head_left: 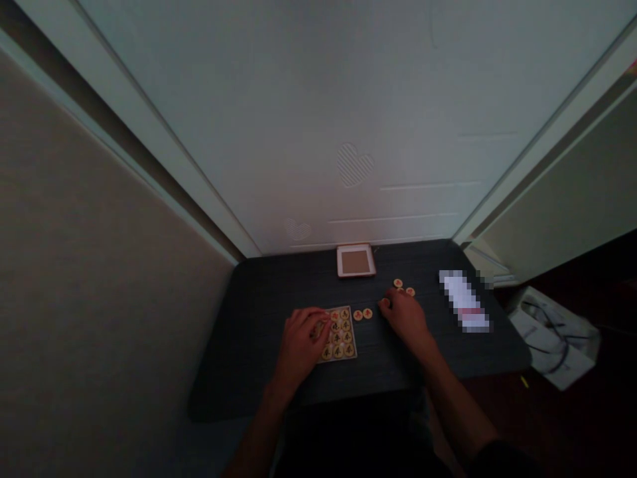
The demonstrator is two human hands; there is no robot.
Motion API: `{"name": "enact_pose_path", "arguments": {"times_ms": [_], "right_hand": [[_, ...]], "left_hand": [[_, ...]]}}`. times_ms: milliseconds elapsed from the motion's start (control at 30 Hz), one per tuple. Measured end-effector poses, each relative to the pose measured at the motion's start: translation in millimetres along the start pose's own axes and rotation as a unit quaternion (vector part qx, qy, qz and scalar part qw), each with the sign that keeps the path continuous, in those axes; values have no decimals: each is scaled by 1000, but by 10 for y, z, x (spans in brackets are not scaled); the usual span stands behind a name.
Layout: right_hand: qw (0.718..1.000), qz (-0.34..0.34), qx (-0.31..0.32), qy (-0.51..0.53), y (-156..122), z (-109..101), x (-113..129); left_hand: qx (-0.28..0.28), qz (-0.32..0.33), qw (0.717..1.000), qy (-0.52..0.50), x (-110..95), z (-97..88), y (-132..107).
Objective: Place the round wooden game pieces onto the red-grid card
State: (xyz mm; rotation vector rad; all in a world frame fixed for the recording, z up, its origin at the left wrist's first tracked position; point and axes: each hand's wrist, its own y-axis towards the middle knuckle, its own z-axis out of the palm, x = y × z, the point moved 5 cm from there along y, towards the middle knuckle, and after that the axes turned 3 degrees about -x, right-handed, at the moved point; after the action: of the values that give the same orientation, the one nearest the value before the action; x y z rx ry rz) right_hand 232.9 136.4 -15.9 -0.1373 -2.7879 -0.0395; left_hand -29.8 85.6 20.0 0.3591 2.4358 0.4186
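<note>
A shallow square box (pixel 355 338) holds rows of round xiangqi pieces with black and red characters. My left hand (pixel 302 335) lies over the left part of this box, its thumb and index finger pinched together; whatever is between them is hidden. To the right, my right hand (pixel 403 315) has its fingers curled down on the table, with a xiangqi piece (pixel 385 303) at the thumb and fingertip. Two loose red-marked pieces (pixel 367 313) lie between the box and my right hand. More loose pieces (pixel 398 283) lie just beyond that hand, one partly covered by it.
At the back of the dark table (pixel 259 292) rests a shallow box lid (pixel 355 261) with a pale border. A blurred-out white and pink object (pixel 464 302) lies at the right. A white bag (pixel 557 338) stands beyond the table's right edge. A white panel (pixel 318 133) rises behind the table.
</note>
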Motion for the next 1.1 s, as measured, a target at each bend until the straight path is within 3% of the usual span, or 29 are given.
{"name": "enact_pose_path", "arguments": {"times_ms": [267, 333, 400, 533, 667, 767, 900, 1100], "right_hand": [[999, -23, -2, 46, 111, -7, 130], [993, -60, -15, 101, 59, -76, 227], [969, -124, -47, 209, -63, -192, 356], [920, -228, -62, 314, -406, -364, 590], [905, -272, -63, 320, -618, -372, 717], [904, -280, -78, 315, -654, -307, 731], [906, -284, -86, 302, -662, -219, 723], [900, -283, -91, 318, -728, -199, 716]], "left_hand": [[-11, -11, 998, -60, -62, 25, -4], [-6, -33, 994, -105, -108, 55, 2], [12, -83, 982, -167, -139, 116, 3], [50, -212, 913, -344, -160, 296, -28], [84, -278, 833, -471, -205, 426, -63], [99, -300, 803, -505, -242, 455, -86], [104, -318, 793, -509, -251, 467, -110], [107, -326, 802, -488, -214, 466, -121]]}}
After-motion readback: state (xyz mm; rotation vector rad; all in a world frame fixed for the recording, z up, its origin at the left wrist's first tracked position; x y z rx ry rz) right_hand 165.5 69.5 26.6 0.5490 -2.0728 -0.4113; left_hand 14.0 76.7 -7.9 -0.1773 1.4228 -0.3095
